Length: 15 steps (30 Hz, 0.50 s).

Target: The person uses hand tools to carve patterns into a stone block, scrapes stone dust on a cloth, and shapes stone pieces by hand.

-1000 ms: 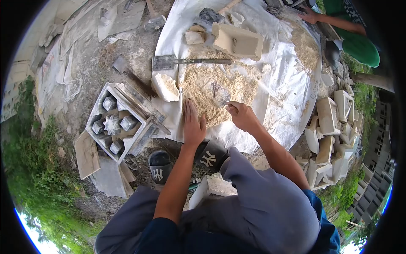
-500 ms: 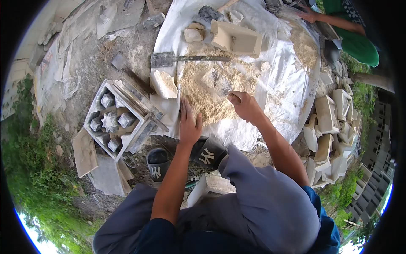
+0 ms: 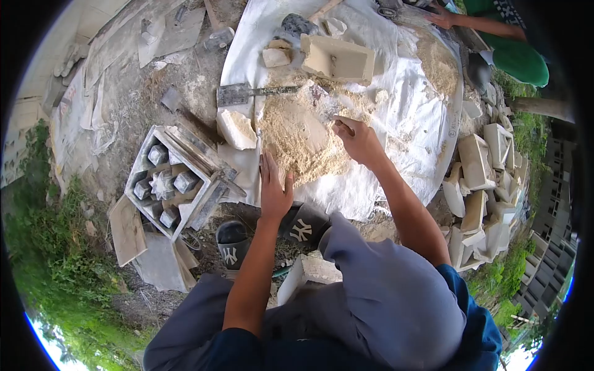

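Note:
My right hand point(image 3: 356, 141) is closed around the handle of what looks like a trowel point(image 3: 323, 106); its powdery blade blends into the heap, so its outline is unclear. Pale sandy mix point(image 3: 291, 139) is spread on a white sheet point(image 3: 408, 127), with a smoother patch left of the blade. Flat at the near left edge of this mix lies my left hand point(image 3: 275, 188), fingers stretched out and thumb apart, holding nothing. Just beyond its fingertips is a broken pale block point(image 3: 236, 128). Above that, a flat bar with a wide end point(image 3: 232, 95) lies across the sheet.
A hollow cast block point(image 3: 337, 59) sits at the sheet's far side near a dark lump point(image 3: 299, 25). A hexagonal mould point(image 3: 164, 185) stands to the left. Cast pieces point(image 3: 479, 164) are piled at right. Another person's hand point(image 3: 440, 17) is at far right.
My right hand has pushed the trowel slightly away from me, leaving a smoother patch in the mix. My left hand stays at the near edge. The view has shifted a little.

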Each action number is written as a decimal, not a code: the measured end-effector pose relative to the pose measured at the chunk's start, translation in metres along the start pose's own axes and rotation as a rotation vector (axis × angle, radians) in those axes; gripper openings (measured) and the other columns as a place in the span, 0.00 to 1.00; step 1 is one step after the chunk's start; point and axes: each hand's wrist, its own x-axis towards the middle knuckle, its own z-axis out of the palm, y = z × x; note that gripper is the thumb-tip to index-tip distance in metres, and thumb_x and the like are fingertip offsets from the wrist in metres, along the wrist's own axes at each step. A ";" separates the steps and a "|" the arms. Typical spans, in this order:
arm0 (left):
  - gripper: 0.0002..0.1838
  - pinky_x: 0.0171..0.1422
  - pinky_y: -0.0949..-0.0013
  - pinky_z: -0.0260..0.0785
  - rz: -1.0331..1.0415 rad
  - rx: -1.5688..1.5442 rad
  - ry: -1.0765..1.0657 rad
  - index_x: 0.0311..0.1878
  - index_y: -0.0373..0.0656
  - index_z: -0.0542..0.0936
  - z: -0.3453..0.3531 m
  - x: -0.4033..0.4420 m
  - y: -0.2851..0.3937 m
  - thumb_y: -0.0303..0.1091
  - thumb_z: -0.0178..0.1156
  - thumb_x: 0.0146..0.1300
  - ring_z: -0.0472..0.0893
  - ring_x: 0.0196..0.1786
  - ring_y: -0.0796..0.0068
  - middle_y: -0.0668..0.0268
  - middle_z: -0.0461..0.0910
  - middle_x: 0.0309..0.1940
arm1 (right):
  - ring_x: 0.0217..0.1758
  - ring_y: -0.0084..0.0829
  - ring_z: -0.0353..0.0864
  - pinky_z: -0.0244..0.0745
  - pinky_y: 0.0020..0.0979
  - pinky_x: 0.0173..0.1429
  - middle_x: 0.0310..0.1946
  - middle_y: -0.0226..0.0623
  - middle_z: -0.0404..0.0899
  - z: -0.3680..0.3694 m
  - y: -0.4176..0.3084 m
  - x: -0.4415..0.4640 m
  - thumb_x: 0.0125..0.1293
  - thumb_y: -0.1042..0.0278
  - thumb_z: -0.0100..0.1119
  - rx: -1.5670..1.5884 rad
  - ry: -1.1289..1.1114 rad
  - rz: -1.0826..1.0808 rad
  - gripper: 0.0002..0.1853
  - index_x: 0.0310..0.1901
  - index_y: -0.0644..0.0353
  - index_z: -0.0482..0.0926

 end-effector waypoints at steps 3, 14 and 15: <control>0.41 0.84 0.45 0.42 -0.003 -0.001 0.027 0.79 0.27 0.45 0.010 0.001 -0.002 0.43 0.51 0.76 0.48 0.81 0.35 0.35 0.46 0.79 | 0.43 0.53 0.86 0.80 0.45 0.52 0.41 0.51 0.87 0.006 0.031 -0.027 0.74 0.60 0.57 -0.051 0.160 0.052 0.20 0.63 0.56 0.78; 0.42 0.84 0.44 0.41 -0.001 0.021 0.166 0.78 0.24 0.45 0.043 0.024 0.004 0.43 0.51 0.75 0.47 0.81 0.33 0.32 0.46 0.78 | 0.49 0.62 0.83 0.77 0.50 0.52 0.45 0.60 0.84 0.065 0.054 -0.051 0.73 0.66 0.54 0.018 0.293 0.124 0.21 0.65 0.63 0.73; 0.42 0.84 0.44 0.41 0.013 0.026 0.186 0.78 0.24 0.45 0.044 0.025 0.006 0.43 0.51 0.75 0.46 0.81 0.33 0.32 0.46 0.78 | 0.49 0.61 0.83 0.77 0.50 0.52 0.44 0.59 0.84 0.067 0.050 -0.051 0.73 0.66 0.55 0.043 0.274 0.084 0.22 0.65 0.63 0.73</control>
